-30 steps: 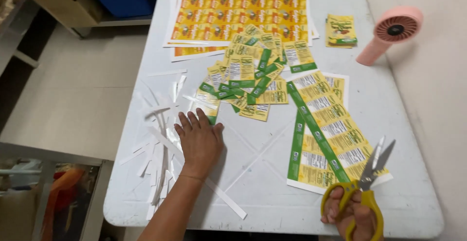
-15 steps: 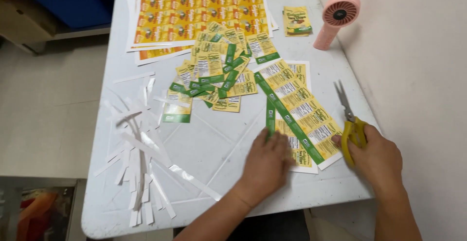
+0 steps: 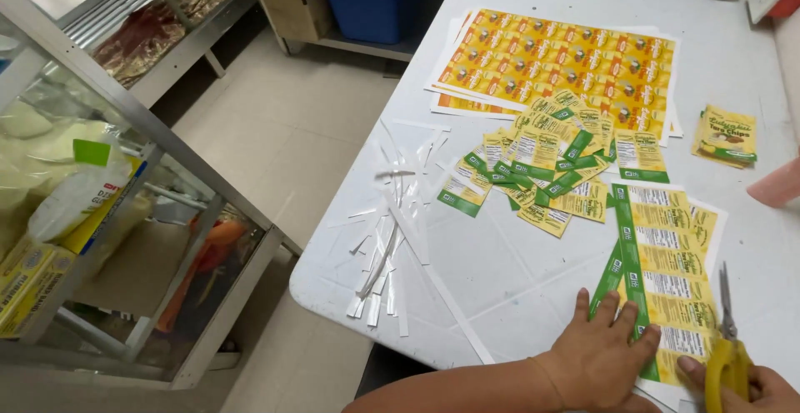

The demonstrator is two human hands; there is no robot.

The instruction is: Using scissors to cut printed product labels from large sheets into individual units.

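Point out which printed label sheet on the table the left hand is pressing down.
The yellow-and-green label strip sheet nearest the table's front edge: the left hand lies flat on its lower end. The big orange uncut sheets lie untouched at the far side.

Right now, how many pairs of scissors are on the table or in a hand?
1. The scissors, with yellow handles, are in the right hand at the bottom right corner, blades pointing up beside the label sheet. None elsewhere, though piles may hide things.

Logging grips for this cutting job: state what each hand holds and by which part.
The right hand holds the scissors by their yellow handles. The left hand holds nothing; it lies flat, fingers on the near end of the label sheet.
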